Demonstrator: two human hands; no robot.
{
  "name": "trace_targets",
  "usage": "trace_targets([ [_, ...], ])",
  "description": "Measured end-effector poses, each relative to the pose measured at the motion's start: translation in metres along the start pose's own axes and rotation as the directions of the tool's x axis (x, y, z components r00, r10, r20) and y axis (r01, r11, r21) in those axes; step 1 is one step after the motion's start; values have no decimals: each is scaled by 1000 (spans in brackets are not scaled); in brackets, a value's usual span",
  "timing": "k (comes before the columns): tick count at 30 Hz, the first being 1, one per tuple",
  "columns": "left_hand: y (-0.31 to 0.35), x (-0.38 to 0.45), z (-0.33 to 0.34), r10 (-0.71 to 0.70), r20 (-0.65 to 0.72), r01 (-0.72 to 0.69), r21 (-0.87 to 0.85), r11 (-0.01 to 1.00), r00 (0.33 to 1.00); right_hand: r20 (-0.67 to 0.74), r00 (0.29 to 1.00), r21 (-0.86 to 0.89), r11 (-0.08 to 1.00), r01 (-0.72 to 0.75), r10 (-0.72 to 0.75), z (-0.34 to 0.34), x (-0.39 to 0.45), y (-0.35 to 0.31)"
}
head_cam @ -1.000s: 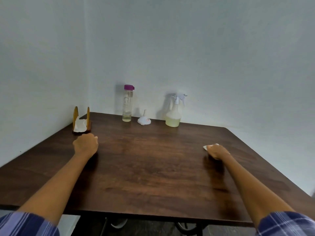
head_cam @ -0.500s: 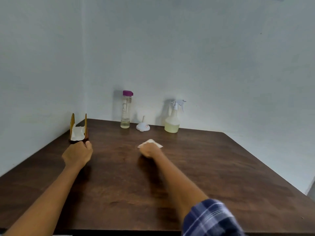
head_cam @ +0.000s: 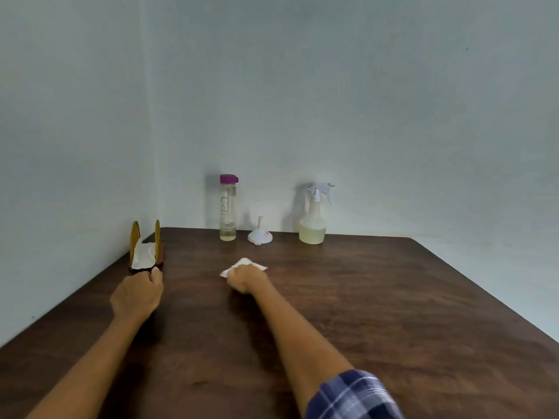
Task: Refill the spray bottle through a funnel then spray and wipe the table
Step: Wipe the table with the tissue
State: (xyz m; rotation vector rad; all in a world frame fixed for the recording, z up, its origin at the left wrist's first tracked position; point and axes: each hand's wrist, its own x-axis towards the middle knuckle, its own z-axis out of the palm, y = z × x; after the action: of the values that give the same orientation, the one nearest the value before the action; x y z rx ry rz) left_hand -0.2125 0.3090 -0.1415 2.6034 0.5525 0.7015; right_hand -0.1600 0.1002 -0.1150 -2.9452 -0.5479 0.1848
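Note:
My right hand presses a crumpled white tissue flat on the dark wooden table, a little left of centre. My left hand rests on the table as a closed fist just in front of the napkin holder. At the back against the wall stand a clear spray bottle with pale yellow liquid and its trigger head on, a white funnel lying mouth-down, and a tall clear bottle with a purple cap and a little liquid at the bottom.
A wooden napkin holder with white napkins stands at the table's back left corner, close to my left hand. Pale walls meet behind the table. The table's right edge runs diagonally toward the lower right.
My right hand has swept the tissue from the table's right side to left of centre, then held there. My left fist stayed by the napkin holder. The view has shifted closer.

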Motion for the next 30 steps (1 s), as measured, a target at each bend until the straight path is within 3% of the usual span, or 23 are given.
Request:
trace_targets([
  [4, 3, -4, 0, 58, -17, -57, 31, 998, 998, -54, 971, 57, 971, -231, 234, -7, -45, 96],
  [8, 3, -16, -3, 113, 30, -115, 79, 990, 993, -148, 915, -33, 923, -384, 376, -19, -129, 158],
  [12, 0, -25, -16, 120, 194, -133, 59, 989, 974, -165, 826, 5, 838, -546, 539, -20, -180, 171],
  [14, -5, -33, -19, 123, 196, -126, 2, 992, 973, -165, 802, 114, 818, -563, 575, -13, -171, 157],
  [19, -24, -52, -38, 65, 93, -55, -107, 993, 993, -125, 889, 252, 881, -400, 440, 11, -131, 42],
  [22, -36, -61, -51, 27, 41, -22, -119, 993, 999, -43, 977, 259, 947, -190, 208, 29, -120, -64],
  [25, -43, -68, -56, 12, 16, -10, -125, 992, 1000, 11, 1000, 260, 965, 24, -28, 43, -131, -138],
  [28, -41, -74, -57, 28, 7, -27, -101, 994, 1000, -62, 994, 286, 952, 106, -92, 39, -158, -147],
  [30, -35, -82, -55, 57, -3, -57, -80, 995, 998, -102, 993, 237, 968, 81, -59, 39, -166, -122],
])
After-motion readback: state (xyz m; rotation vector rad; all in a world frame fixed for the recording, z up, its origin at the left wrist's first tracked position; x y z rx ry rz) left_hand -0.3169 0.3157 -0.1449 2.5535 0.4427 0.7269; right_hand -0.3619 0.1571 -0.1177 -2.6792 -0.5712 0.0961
